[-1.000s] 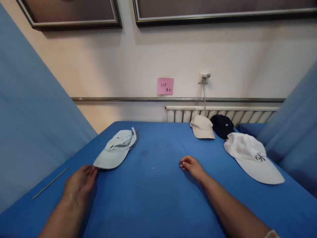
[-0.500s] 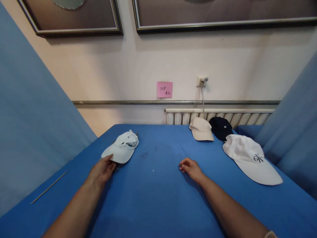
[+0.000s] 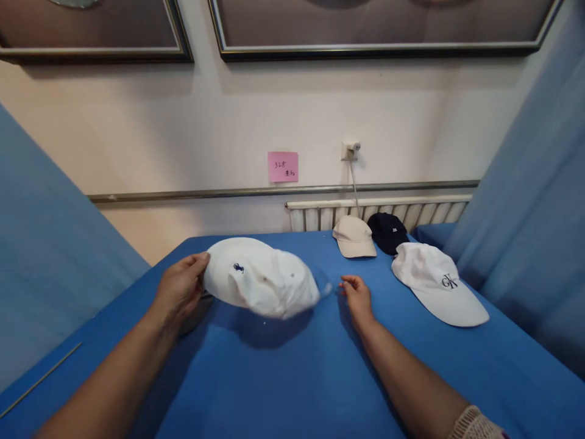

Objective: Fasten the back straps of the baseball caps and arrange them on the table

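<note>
One thin tan stick point(image 3: 41, 379) we found at far left, lying aslant on the blue tabletop point(image 3: 269, 396), near the left-hand blue curtain point(image 3: 41, 262). Next we listed the left hand point(image 3: 180, 286), its thumb and fingers closed on the brim edge of a pale baseball cap point(image 3: 278, 283). Partly behind that hand we noted a dark grey item point(image 3: 197, 314), too hidden to identify fully. The pale cap we recorded as raised above the tabletop, brim to the left, crown to the right, with a small dark-blue emblem point(image 3: 238, 267) and its shadow beneath; the strap end point(image 3: 326, 290) was blurred. On the wall behind we entered one pink handwritten note point(image 3: 283, 167) and, farther right, one socket with a plug point(image 3: 350, 150). In front of the radiator point(image 3: 313, 218) sat a beige baseball cap point(image 3: 354, 238). Nearer us was the right hand point(image 3: 359, 303), half open, fingers loosely curved, just beside the strap; contact we could not tell. Beside the beige cap we catalogued a black baseball cap point(image 3: 388, 233), then a white baseball cap point(image 3: 439, 283) with dark lettering, its brim pointing toward the near right.
</note>
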`<state>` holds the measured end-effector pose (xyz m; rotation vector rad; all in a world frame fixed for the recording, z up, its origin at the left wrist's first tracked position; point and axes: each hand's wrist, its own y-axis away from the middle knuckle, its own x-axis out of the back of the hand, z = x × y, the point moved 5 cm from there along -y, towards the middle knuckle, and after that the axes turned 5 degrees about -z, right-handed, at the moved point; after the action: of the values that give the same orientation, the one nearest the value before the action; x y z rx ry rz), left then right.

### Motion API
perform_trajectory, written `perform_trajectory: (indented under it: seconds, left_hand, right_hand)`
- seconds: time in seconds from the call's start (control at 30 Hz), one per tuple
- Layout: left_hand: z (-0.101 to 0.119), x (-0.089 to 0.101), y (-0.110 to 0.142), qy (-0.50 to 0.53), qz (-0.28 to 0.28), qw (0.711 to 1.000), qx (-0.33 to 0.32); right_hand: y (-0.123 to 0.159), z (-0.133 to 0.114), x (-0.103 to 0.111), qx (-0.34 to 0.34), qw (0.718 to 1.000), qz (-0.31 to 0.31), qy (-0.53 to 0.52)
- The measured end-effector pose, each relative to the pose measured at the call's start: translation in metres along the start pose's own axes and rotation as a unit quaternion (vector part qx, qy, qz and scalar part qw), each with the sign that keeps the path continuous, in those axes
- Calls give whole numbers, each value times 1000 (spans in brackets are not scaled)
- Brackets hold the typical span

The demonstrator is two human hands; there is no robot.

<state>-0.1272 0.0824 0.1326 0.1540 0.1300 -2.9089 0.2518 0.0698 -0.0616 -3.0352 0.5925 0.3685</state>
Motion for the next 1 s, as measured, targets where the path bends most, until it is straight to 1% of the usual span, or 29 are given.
perform_trajectory:
  seconds: [0.03, 0.1, 0.17, 0.2, 0.23, 0.3, 0.33, 0.37, 0.4, 0.43, 0.5, 0.53, 0.57, 0.6, 0.67, 0.73, 0.77, 0.8, 0.87, 0.93, 1.0]
  left_hand:
    - [-1, -12, -6, -15, -35, 999, 29]
    - [-11, -40, -19, -47, -111, 989, 84]
    - [-25, -69, -33, -73, -164, 977, 112]
    - [-33, -83, -40, -84, -179, 973, 118]
    - [-42, -97, -48, -99, -192, 968, 124]
    - [-58, -123, -62, -133, -212, 960, 127]
    - [-65, -135, -69, -151, -219, 956, 124]
    - [-71, -145, -75, -172, -224, 952, 119]
    - [-75, -155, -82, -194, -226, 948, 111]
    - [-78, -163, -89, -219, -227, 944, 102]
    - [-81, -175, -102, -268, -223, 934, 81]
    - [-82, -180, -109, -290, -218, 929, 70]
    - [-82, -184, -115, -309, -211, 926, 58]
    - [-82, -187, -120, -324, -202, 923, 46]
    - [-84, -190, -128, -342, -175, 923, 18]
    - [-87, -188, -128, -344, -139, 928, -11]
    - [-90, -184, -124, -342, -119, 932, -26]
    - [-94, -177, -118, -337, -98, 936, -39]
    - [-103, -157, -97, -326, -62, 941, -63]
    - [-114, -132, -69, -314, -40, 945, -81]
    - [-126, -107, -39, -313, -31, 946, -84]
  right_hand:
    - [-3, -2, 4, -4, 1000, 6, -7]
    - [-4, -5, 5, -19, 1000, -4, -19]
    - [4, -7, -4, -49, 997, -47, -42]
    - [10, -8, -11, -70, 993, -81, -59]
    - [18, -8, -22, -102, 981, -138, -93]
    - [35, -10, -41, -151, 942, -259, -148]
    - [42, -12, -48, -164, 922, -308, -170]
    - [45, -14, -51, -166, 910, -332, -184]
    - [45, -15, -52, -158, 910, -331, -191]
    - [41, -15, -49, -143, 921, -308, -190]
    - [26, -11, -38, -94, 962, -213, -142]
    - [18, -8, -31, -71, 978, -163, -105]
    - [10, -4, -26, -52, 989, -124, -65]
    - [4, 0, -23, -42, 994, -99, -34]
    - [-4, 8, -21, -31, 997, -75, 8]
    - [-8, 13, -21, -22, 997, -61, 39]
    - [-9, 15, -20, -15, 997, -53, 59]
    - [-9, 16, -20, -8, 996, -47, 79]
    - [-7, 16, -20, 5, 992, -40, 119]
    - [-5, 14, -19, 18, 986, -38, 159]
    - [-1, 11, -18, 37, 979, -35, 199]
